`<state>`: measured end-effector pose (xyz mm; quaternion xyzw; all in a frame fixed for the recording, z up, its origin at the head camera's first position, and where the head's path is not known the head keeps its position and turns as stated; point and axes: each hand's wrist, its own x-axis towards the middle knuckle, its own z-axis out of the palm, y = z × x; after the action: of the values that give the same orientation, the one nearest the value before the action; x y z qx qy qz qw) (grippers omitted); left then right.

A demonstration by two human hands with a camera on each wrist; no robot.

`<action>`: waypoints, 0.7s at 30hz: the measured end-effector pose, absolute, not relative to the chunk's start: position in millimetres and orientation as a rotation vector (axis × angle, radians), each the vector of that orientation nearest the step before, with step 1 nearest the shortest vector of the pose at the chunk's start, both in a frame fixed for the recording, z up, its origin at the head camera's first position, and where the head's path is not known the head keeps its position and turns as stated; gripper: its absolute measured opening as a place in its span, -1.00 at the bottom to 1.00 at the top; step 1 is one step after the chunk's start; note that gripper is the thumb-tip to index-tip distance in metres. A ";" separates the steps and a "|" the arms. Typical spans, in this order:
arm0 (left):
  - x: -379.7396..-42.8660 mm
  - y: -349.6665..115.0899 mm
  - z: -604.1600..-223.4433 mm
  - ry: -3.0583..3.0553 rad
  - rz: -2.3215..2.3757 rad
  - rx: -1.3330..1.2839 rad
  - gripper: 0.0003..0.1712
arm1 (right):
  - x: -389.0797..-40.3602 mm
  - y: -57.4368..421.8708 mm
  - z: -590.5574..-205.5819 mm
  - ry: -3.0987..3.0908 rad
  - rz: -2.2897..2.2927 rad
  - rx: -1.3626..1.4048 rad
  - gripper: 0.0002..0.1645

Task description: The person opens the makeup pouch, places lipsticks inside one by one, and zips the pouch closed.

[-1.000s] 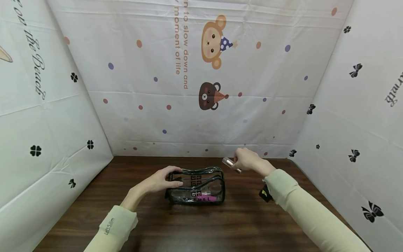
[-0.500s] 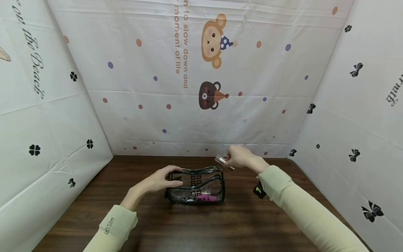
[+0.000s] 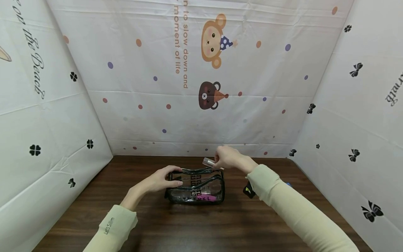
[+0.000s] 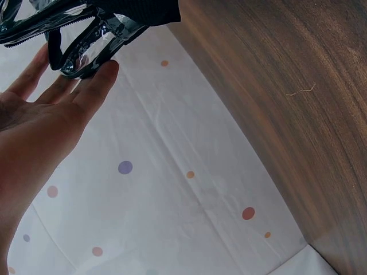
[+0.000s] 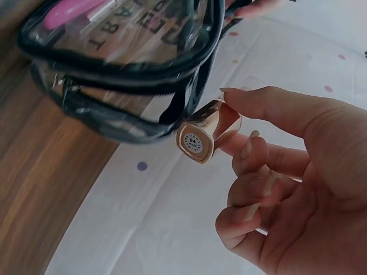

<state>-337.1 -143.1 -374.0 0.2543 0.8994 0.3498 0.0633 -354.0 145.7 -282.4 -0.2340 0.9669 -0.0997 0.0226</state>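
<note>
A clear toiletry bag with black trim stands unzipped on the table, a pink item inside it. My left hand grips the bag's left end, its thumb toward the front and fingers along the back rim; in the left wrist view those fingers reach up to the bag's edge. Between thumb and fingers my right hand pinches a lipstick tube over the bag's back right rim. In the right wrist view the lipstick's gold base carries a round label reading 04.
A small black item with a yellow-green mark lies right of the bag, partly behind the right sleeve. A bit of something blue shows past that sleeve. White printed sheets wall in the dark wooden table.
My right hand has carried the lipstick leftward, from right of the toiletry bag to over its rim. Blue has come into view behind the right sleeve. My left hand keeps its place.
</note>
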 end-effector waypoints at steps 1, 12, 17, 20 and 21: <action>-337.2 -143.1 -374.0 2.717 1.058 0.770 -0.29 | -353.7 142.9 -282.7 2.994 -0.310 -0.734 -0.60; -338.2 -144.0 -375.2 2.712 1.066 0.775 -0.29 | -352.0 118.6 -291.9 2.961 -0.289 -0.812 -0.51; -338.8 -144.1 -375.3 2.720 1.072 0.777 -0.30 | -350.0 110.1 -296.1 2.962 -0.279 -0.815 -0.60; -338.8 -144.0 -375.0 2.717 1.080 0.778 -0.31 | -349.7 105.8 -299.9 2.966 -0.274 -0.822 -0.70; -338.9 -144.0 -375.0 2.715 1.083 0.777 -0.31 | -350.0 104.6 -301.2 2.964 -0.271 -0.825 -0.71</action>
<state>-338.9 -144.0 -375.0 0.2565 0.8961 0.3574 0.0587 -350.0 104.6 -301.2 -0.2671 0.9593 -0.0878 0.0265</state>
